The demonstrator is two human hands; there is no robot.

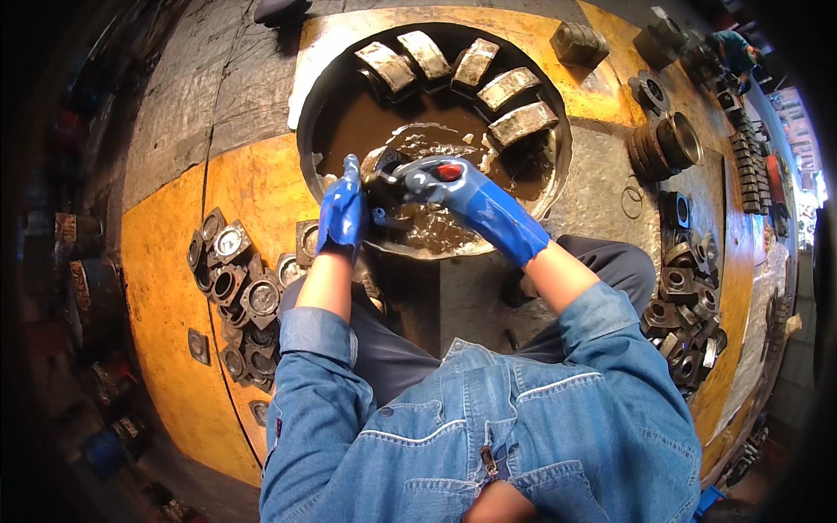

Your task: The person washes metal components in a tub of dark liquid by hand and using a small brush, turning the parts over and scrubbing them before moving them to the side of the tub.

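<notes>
Both of my hands wear wet blue rubber gloves over a round metal tub (565,166) of murky brown water. My left hand (343,207) grips the near left side of a dark metal part (380,166) above the water. My right hand (440,181) is closed round a tool with a red handle (449,172) and presses against that part. The tool's working end is hidden by the glove and the part. Along the tub's far inner side stand several curved metal blocks (523,124), wet and grey, partly above the water.
Piles of square metal flanges with round holes (261,298) lie left of my knee, and more metal parts (680,281) lie on the right. Metal rings (649,152) stand at the back right, near a dark block (579,44). Yellow-painted plates (166,227) cover part of the floor.
</notes>
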